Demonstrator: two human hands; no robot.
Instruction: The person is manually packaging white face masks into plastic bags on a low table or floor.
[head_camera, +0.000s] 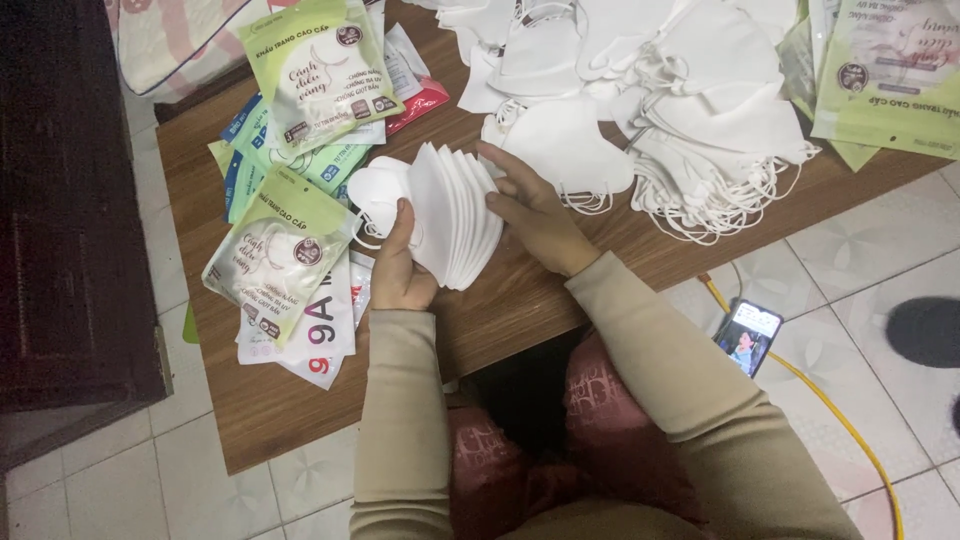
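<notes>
A fanned stack of white face masks (452, 215) stands on edge over the low wooden table (280, 400). My left hand (397, 268) grips the stack from the left and below. My right hand (530, 205) presses against its right side, fingers spread over the top edges. Just beyond my right hand lies a large loose pile of white masks (660, 100) with ear loops trailing toward the table's front edge.
Green and white filled mask packets (280, 250) and blue and red flat bags (330, 165) lie at the table's left. More green packets (890, 70) sit at the far right. A phone (748, 335) and a yellow cable (830, 405) rest on the tiled floor. A dark cabinet (70, 200) stands left.
</notes>
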